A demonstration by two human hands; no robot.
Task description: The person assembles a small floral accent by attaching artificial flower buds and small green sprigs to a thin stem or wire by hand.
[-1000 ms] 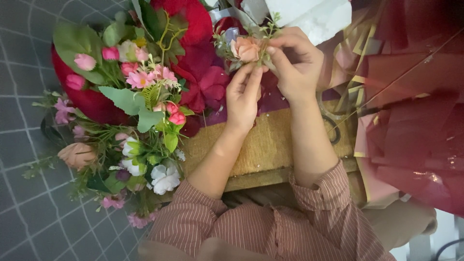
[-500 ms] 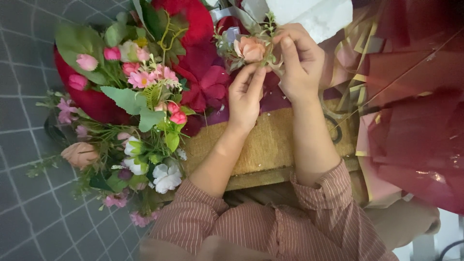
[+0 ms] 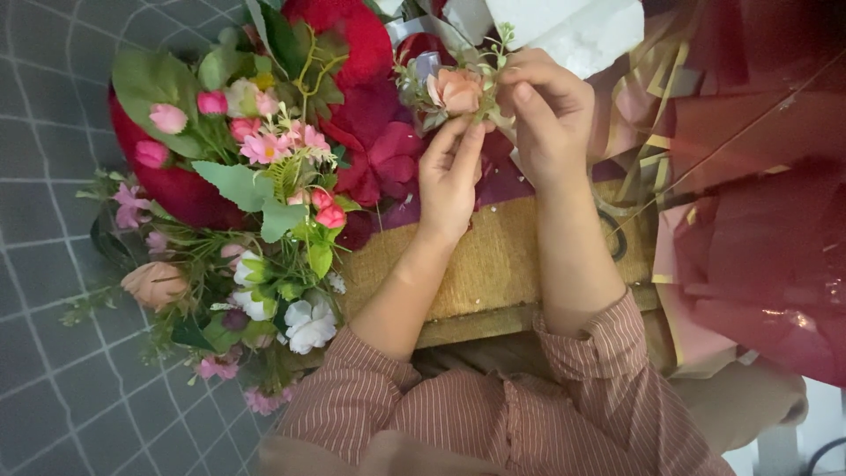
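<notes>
Both hands are up at the top of the view, working on one small peach rose sprig point(image 3: 458, 91). The right hand point(image 3: 551, 119) grasps it, fingers curled round the stem side among the tiny green leaves, thumb pressed in close. The left hand point(image 3: 449, 176) reaches up from below, fingertips touching the underside of the bloom, more steadying than clenching. The sprig sits above the woven tan board point(image 3: 493, 264), just beside the deep red petals point(image 3: 379, 159), with white paper point(image 3: 573, 31) close behind it.

Off to the left lies the heap of mixed flowers point(image 3: 256, 229): pink buds, white blooms, broad green leaves, spilling toward the grey tiled floor point(image 3: 44, 353). Dark red wrapping point(image 3: 758, 220) fills the right side.

To do this well, it looks wise to keep the right grip low on the stem, and let the left fingers guide lightly so the petals are not crushed.
</notes>
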